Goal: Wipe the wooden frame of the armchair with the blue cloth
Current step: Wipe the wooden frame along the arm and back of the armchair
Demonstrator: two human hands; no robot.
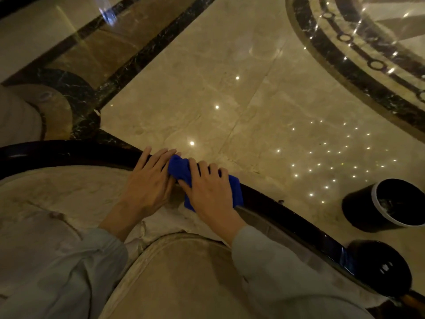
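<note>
The armchair's dark glossy wooden frame [69, 153] curves across the view from the left edge down to the lower right. A bunched blue cloth [178, 168] lies on that rail near its middle. My right hand [211, 194] presses flat on the cloth, fingers spread over it and over the rail. Just left of the cloth, my left hand [149, 180] rests on the rail with fingers extended, its fingertips touching the cloth's edge. The beige upholstered back and seat cushion [184, 279] fill the lower part of the view.
Polished marble floor [207, 88] with dark inlay bands lies beyond the rail. A black round bin [388, 206] with a light rim stands at the right. Below it a dark round object [381, 268] sits by the rail. Another upholstered seat [18, 116] shows at the left.
</note>
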